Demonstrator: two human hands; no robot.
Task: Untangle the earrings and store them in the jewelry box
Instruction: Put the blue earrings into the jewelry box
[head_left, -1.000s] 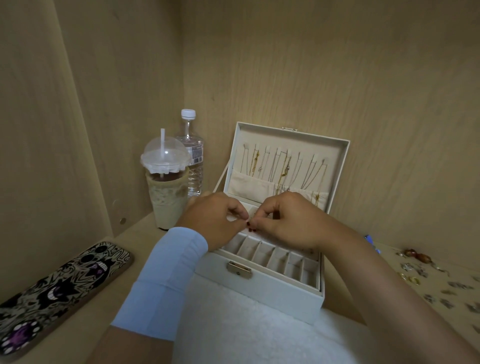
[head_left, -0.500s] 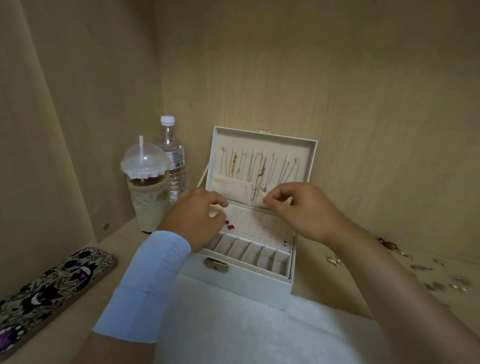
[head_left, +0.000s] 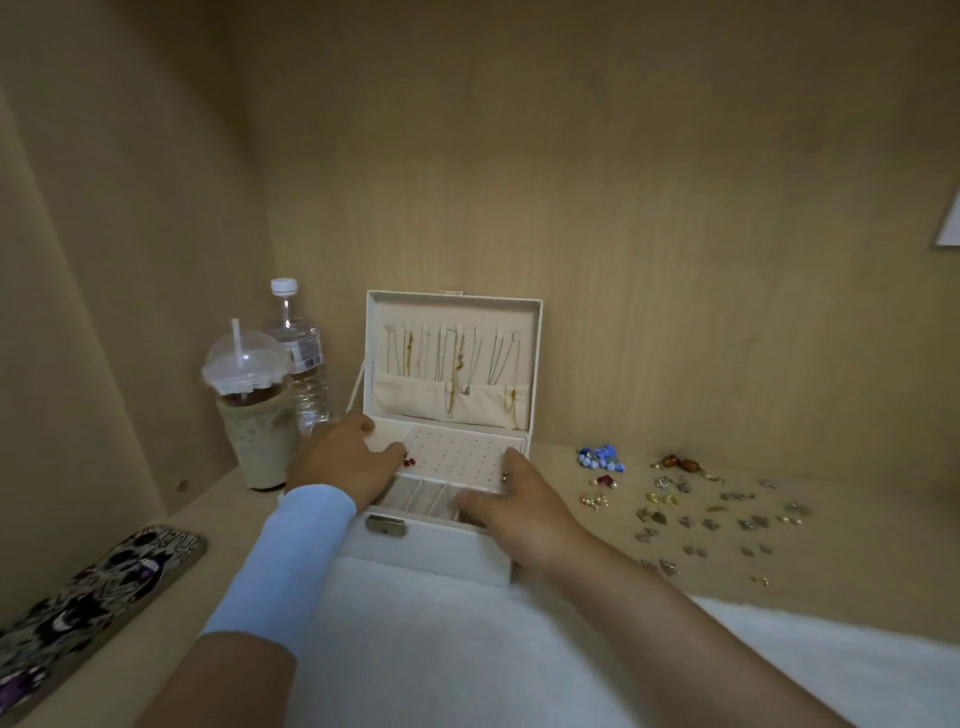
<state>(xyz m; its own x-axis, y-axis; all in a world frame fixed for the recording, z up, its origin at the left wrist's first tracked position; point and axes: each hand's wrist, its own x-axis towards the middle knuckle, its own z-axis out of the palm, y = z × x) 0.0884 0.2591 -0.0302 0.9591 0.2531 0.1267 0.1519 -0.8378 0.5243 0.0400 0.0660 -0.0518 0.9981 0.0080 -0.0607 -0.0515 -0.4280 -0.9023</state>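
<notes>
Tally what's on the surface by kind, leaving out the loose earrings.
Jewelry box: 1
Drink cup with straw: 1
Water bottle: 1
Patterned case: 1
White cloth: 1
Total: 5

The left hand (head_left: 345, 465), its wrist wrapped in a pale blue fabric sleeve (head_left: 298, 551), lies palm down with fingers loosely bent. Just to its right, not touching, the bare right hand (head_left: 519, 512) lies flat, fingers straight.
</notes>
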